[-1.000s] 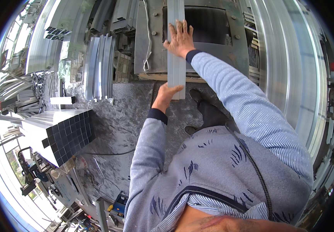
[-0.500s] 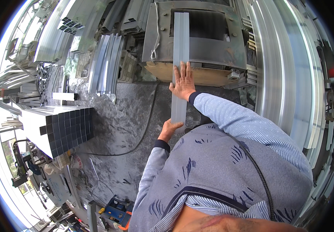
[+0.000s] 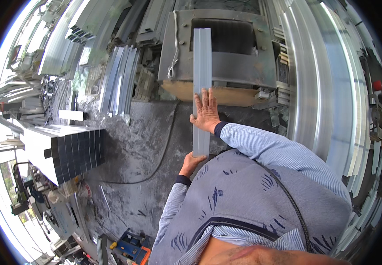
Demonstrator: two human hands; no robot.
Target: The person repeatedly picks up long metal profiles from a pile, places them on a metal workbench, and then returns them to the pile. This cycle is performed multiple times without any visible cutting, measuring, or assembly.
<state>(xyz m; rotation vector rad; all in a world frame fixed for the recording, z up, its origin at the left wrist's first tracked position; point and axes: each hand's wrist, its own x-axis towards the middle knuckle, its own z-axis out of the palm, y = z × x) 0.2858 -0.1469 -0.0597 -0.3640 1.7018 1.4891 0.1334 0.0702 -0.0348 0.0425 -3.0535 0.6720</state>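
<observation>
A long silver-grey metal profile (image 3: 203,57) with grooves along its face points away from my body. Around its near end is my left hand (image 3: 191,164), closed, with the thumb laid across the top and the other fingers hidden beneath. Farther up, my right hand (image 3: 207,115) rests flat on the upper face, its fingers stretched out and slightly apart, the thumb by the left edge. Beyond my hands the profile's far end overlaps a dark metal cabinet (image 3: 239,68) with a black opening; whether the two touch I cannot tell.
To the left stands a stack of square tubes (image 3: 78,152) with dark ends. A black cable (image 3: 166,148) curves over the grey floor (image 3: 129,181). Upright profiles (image 3: 119,79) stand at the far left; long profiles (image 3: 305,79) line the right. A blue toolbox (image 3: 131,247) sits at the lower left.
The whole view has shifted a little, so the surroundings sit lower. The profile and both hands have come slightly nearer to me relative to the cabinet. Both hands keep their places on the profile.
</observation>
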